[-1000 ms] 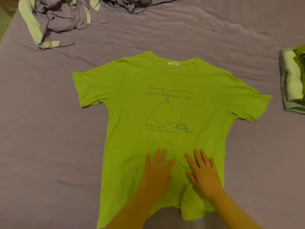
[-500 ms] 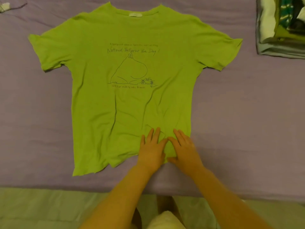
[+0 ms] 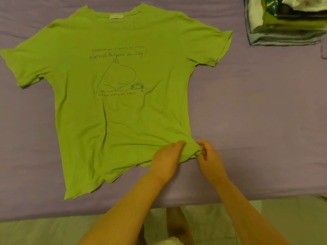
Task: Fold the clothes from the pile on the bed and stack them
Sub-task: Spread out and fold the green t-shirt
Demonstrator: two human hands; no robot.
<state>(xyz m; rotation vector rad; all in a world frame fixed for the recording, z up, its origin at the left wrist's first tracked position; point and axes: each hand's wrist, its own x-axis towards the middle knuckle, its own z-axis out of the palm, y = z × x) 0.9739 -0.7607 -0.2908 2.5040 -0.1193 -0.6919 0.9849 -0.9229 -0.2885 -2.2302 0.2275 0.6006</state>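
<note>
Stack: a pile of folded clothes sits on the bed at the far right corner of the view, well apart from the shirt; white, green, teal and grey layers show, cut off by the top and right edges of the frame.
Bed: a purple sheet covers it, lightly creased; its near edge runs across the bottom of the view, just below the shirt's hem.
Open room: bare sheet lies to the right of the shirt, between it and the stack, and a narrower strip lies to its left.
T-shirt: a lime-green short-sleeved T-shirt lies flat, front up, in the middle of the bed, neck away from the person and both sleeves spread.
Print: a dark line drawing of a rounded animal with handwritten text, "National Ballpoint Pen Day", on the chest.
Hem: uneven and ragged on the left, bunched at the lower right corner.
Left hand: the left hand rests on the bunched corner, fingers curled into the cloth and gripping it.
Right hand: the right hand pinches the very edge of that corner, fingers closed on the fabric, just beside the left hand.
</note>
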